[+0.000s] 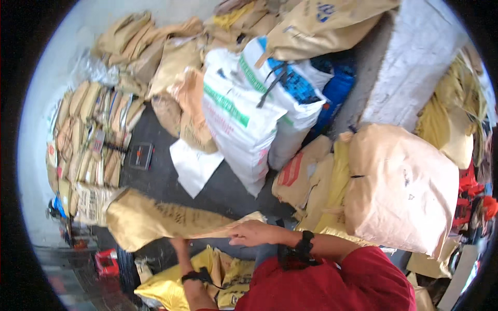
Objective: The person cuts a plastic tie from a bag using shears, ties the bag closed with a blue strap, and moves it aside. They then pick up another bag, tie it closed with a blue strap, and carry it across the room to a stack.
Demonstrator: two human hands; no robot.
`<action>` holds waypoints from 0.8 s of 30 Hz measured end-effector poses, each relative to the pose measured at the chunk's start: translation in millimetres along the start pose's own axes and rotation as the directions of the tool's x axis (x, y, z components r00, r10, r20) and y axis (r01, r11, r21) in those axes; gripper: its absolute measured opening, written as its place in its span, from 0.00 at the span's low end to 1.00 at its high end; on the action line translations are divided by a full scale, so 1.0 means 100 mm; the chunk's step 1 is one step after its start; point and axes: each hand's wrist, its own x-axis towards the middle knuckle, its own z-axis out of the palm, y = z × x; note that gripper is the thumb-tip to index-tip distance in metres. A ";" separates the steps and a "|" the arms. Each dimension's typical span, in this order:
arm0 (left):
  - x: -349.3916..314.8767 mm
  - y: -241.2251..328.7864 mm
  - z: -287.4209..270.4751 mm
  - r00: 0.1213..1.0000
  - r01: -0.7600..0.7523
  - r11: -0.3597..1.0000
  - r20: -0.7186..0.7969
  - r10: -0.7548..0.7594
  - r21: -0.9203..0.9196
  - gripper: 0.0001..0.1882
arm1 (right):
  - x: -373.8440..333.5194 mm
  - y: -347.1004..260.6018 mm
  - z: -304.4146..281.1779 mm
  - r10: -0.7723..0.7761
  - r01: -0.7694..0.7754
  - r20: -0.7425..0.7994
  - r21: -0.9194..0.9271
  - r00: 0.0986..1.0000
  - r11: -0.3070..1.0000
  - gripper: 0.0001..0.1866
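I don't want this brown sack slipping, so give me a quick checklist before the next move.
1. Right hand at the brown paper sack: ok, by its right end.
2. Left hand gripping firmly: cannot tell, its fingers are hidden by the sack.
3. Sack lying flat: not ok, it is bent.
4. Sack empty: cannot tell, its inside is hidden.
5. Dark floor ahead uncluttered: not ok, a flat white piece lies there.

Dark floor (155, 176), white sheet (194, 165) and white sacks (236, 140) on it
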 end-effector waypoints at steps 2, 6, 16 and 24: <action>0.40 0.66 -0.43 0.915 0.091 0.981 -0.373 -0.150 -0.173 0.20 | -0.27 -0.20 -0.07 -0.055 0.056 -0.121 0.005 0.991 0.998 0.19; 0.98 1.76 0.21 0.974 -0.182 0.958 0.096 0.207 -0.221 0.19 | -0.97 0.10 -0.44 0.104 -0.088 -0.422 0.057 0.901 0.995 0.20; 1.28 6.51 4.48 0.367 -0.891 0.453 0.623 0.691 0.023 0.15 | -1.09 0.20 -0.60 0.547 -0.264 -0.693 0.481 0.470 0.836 0.16; -0.11 6.27 7.25 -0.159 -0.987 -0.011 0.953 0.259 -0.162 0.34 | -1.19 -0.07 -0.45 0.528 -0.409 -0.843 0.449 0.103 0.795 0.16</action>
